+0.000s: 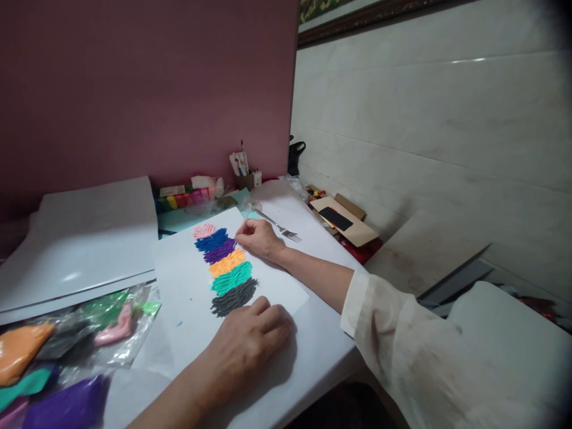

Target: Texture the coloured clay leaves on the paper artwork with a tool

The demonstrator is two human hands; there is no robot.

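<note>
A white sheet of paper (179, 280) lies on the table with a column of textured modelling clay bands (232, 262) on it: pink, blue, purple, orange, teal and dark grey from far to near. In my right hand (261, 238) a thin clear plastic stick (247, 212) is pinched; the fingertips are at the right end of the purple band. My left hand (257, 336) rests with curled fingers just below the grey band, near the sheet's lower edge. Its fingertips are hidden. A metal fork (281, 229) lies beyond my right hand.
Bags of coloured clay (67, 399) cover the near left. Behind them lies a large white board (89, 232). At the back stand a pack of clay (187, 195) and a pen holder (243, 180). Cardboard pieces (357, 232) lie to the right, beside the tiled wall.
</note>
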